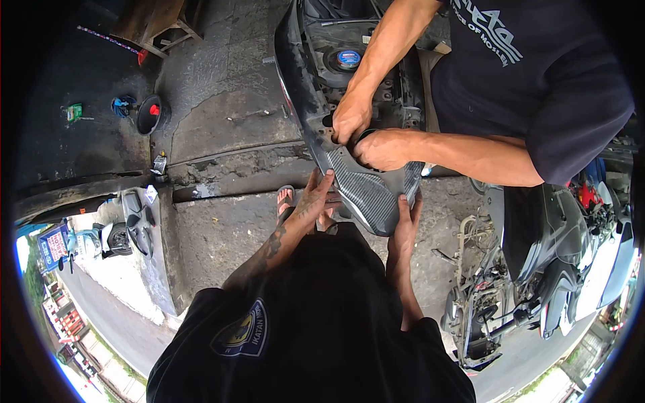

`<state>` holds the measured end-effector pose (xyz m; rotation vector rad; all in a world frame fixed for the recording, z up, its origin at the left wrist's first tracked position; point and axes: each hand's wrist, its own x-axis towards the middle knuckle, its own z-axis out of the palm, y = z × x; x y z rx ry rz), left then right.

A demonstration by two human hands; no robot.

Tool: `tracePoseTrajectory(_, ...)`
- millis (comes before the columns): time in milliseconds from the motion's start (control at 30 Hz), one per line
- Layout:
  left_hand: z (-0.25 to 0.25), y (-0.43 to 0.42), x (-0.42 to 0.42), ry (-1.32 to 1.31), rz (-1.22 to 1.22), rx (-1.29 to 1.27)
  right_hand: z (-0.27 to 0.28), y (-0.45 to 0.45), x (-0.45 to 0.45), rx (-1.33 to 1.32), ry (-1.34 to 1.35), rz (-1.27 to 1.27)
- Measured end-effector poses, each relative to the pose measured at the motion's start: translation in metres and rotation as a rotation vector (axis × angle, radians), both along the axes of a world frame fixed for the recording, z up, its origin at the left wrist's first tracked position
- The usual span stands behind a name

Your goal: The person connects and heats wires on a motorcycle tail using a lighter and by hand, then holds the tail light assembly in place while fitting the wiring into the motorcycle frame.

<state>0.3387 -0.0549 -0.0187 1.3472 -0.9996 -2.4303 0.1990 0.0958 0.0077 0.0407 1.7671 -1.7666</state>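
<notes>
A motorbike tail cover (368, 195) with a carbon-weave pattern forms the rear tip of the black body in front of me. My left hand (317, 198) grips its left edge, fingers curled against the side. On the opposite edge, my right hand (407, 218) holds the cover with the thumb on top and the other fingers partly hidden behind it. Another person's two hands (354, 119) work inside the opening just ahead of the cover; their fingertips are hidden. Farther up the body, a blue-topped cap (348, 59) sits in its recess.
The other person, in a dark shirt (537, 80), leans in from the right. Partly stripped motorbikes (551, 262) stand at the right. A black bucket (149, 115) and a wooden bench (158, 23) are on the left. A concrete ledge (235, 161) crosses the floor.
</notes>
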Motion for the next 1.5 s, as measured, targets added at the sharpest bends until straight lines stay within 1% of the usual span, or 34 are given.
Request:
tracePoseTrajectory(267,-0.005,0.001,0.001,-0.014,-0.011,-0.005,-0.002,0.001,0.000,-0.001,0.005,0.014)
tracePoseTrajectory(333,-0.007,0.002,0.002,-0.027,-0.005,-0.006,0.002,-0.003,0.002,0.018,0.002,-0.027)
tracePoseTrajectory(433,-0.009,0.003,0.001,-0.040,-0.014,-0.026,-0.001,-0.001,0.001,0.011,0.001,-0.020)
tracePoseTrajectory(567,0.001,0.002,-0.001,-0.049,0.004,-0.024,-0.007,0.001,0.000,0.007,0.008,-0.011)
tracePoseTrajectory(667,0.003,0.001,0.000,-0.006,-0.010,-0.035,-0.006,0.001,0.000,0.000,0.020,-0.008)
tracePoseTrajectory(733,0.001,0.001,0.000,-0.039,-0.024,-0.027,-0.004,0.001,-0.001,-0.028,-0.012,-0.005)
tracePoseTrajectory(833,0.011,0.001,-0.001,-0.048,-0.006,-0.021,-0.010,0.003,-0.002,-0.030,-0.034,-0.017)
tracePoseTrajectory(967,0.009,0.002,0.000,-0.042,0.014,-0.018,-0.003,0.000,0.001,0.031,0.020,-0.023)
tracePoseTrajectory(1133,-0.001,0.000,0.001,-0.004,-0.021,-0.019,0.006,-0.004,0.003,-0.002,-0.019,-0.026)
tracePoseTrajectory(1267,-0.001,0.001,0.000,0.000,-0.002,0.007,0.002,-0.003,0.002,-0.015,0.009,0.010)
tracePoseTrajectory(1333,0.001,0.002,0.000,-0.044,0.018,-0.012,0.002,-0.003,0.003,-0.004,0.005,0.011)
tracePoseTrajectory(1500,0.002,0.000,0.001,-0.016,0.002,-0.007,0.007,-0.005,0.003,0.003,0.004,0.003)
